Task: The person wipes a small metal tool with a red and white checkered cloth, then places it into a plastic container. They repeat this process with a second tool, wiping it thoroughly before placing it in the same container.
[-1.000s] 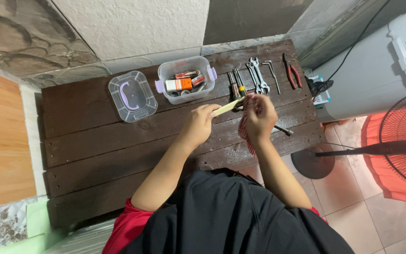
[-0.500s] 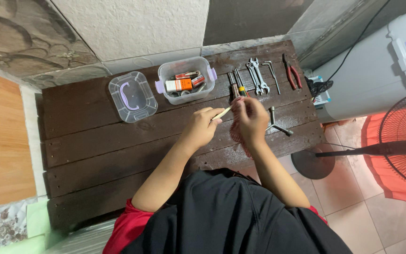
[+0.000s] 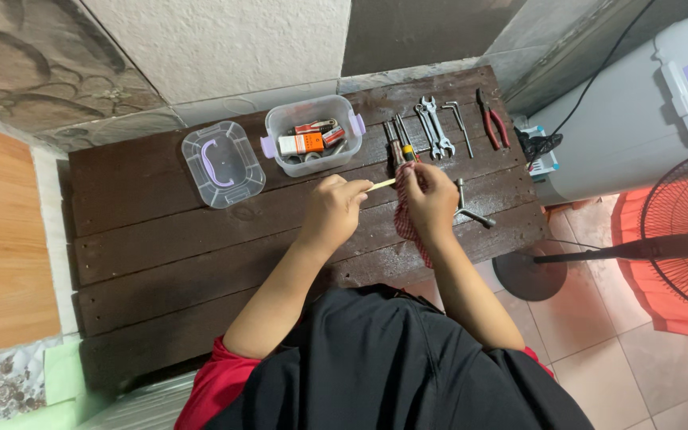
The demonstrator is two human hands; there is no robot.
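In the head view, a clear plastic box [image 3: 313, 135] with purple latches is seen at the far side of the dark wooden counter [image 3: 161, 263]; small packets in orange, red and white and some metal bits are held in it, though the pieces cannot be told apart. Its clear lid [image 3: 224, 163] with a purple handle is laid flat just to the left of it, apart from the box. To the right of the box a row of tools is set out: screwdrivers [image 3: 399, 142], spanners [image 3: 435, 127], an angled key [image 3: 462, 127] and red-handled pliers [image 3: 494, 119]. A pale thin stick [image 3: 382, 184] is pinched at its near end by the left hand [image 3: 336, 209], whose fingers are curled around it. The stick's other end is gripped by the right hand [image 3: 431, 199], closed over a red checked cloth [image 3: 404, 224] that hangs down from the fist. A metal cross wrench [image 3: 469, 209] is lying on the counter just right of the right hand. The counter is backed by a rough tiled wall [image 3: 224, 48]. A white appliance [image 3: 631, 119] and a standing fan [image 3: 678, 239] are seen at the right, over a tiled floor [image 3: 599, 334].
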